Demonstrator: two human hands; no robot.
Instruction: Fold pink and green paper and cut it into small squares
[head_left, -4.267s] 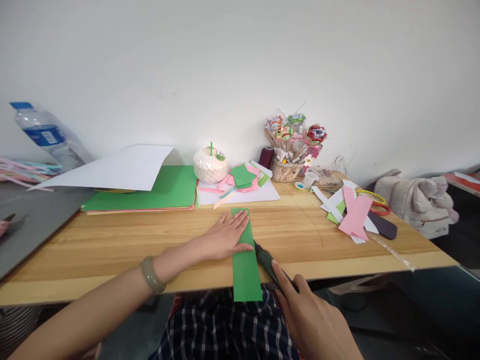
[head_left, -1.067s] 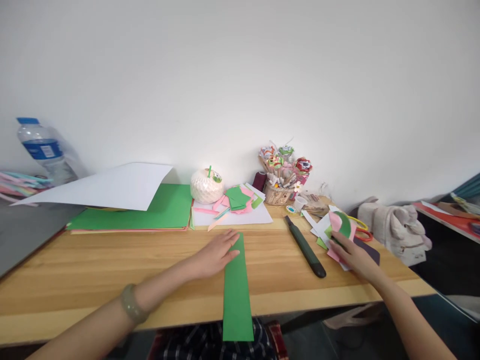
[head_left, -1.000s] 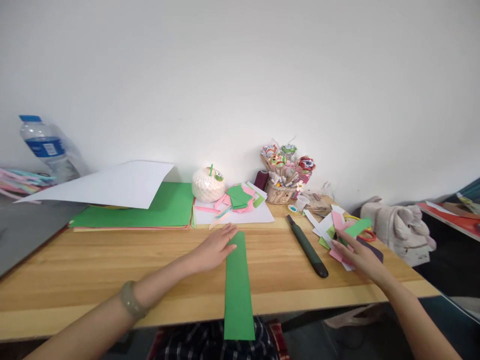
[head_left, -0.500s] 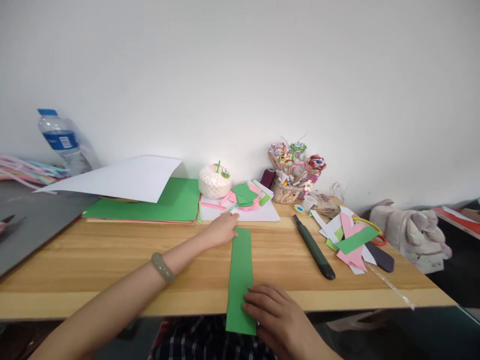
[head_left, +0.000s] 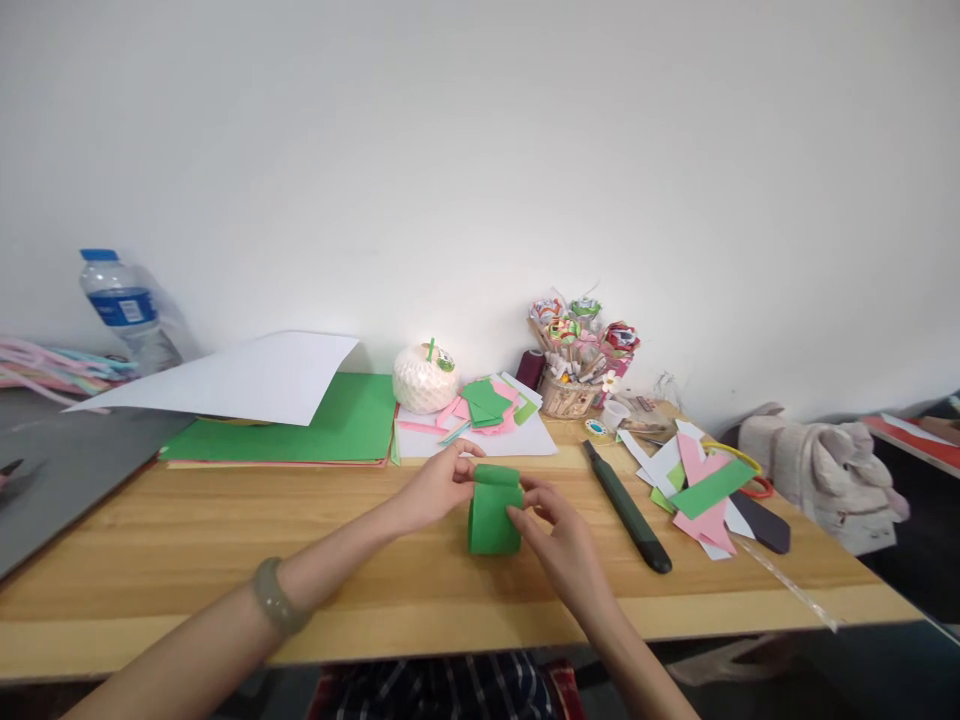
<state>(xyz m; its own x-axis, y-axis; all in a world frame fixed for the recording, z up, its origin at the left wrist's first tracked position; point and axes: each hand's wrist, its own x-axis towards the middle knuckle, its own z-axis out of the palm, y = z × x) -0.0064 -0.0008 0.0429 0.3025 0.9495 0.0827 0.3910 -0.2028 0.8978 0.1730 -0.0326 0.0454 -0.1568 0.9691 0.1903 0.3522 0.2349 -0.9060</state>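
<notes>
A strip of green paper (head_left: pixel 494 525) is bent over on itself on the wooden table in front of me, its near part curling up and back towards the far end. My left hand (head_left: pixel 448 483), with a bangle on the wrist, pinches the strip's far left side. On the right edge, my right hand (head_left: pixel 551 520) grips the folded-over part between thumb and fingers. Right of my hands lies a dark green utility knife (head_left: pixel 628 508).
Green sheets (head_left: pixel 352 420) lie at the back left under a raised white sheet (head_left: pixel 247 375). Beyond my hands are a white ball-like ornament (head_left: pixel 424 380), paper scraps (head_left: pixel 487 402) and a basket (head_left: pixel 568 398) of paper flowers. More scraps (head_left: pixel 705 490) lie at right. A water bottle (head_left: pixel 124 310) stands left.
The green strip lay flat and long; now it is bent back on itself. My right hand has moved up and away from the table's front edge, bringing the strip's near end over.
</notes>
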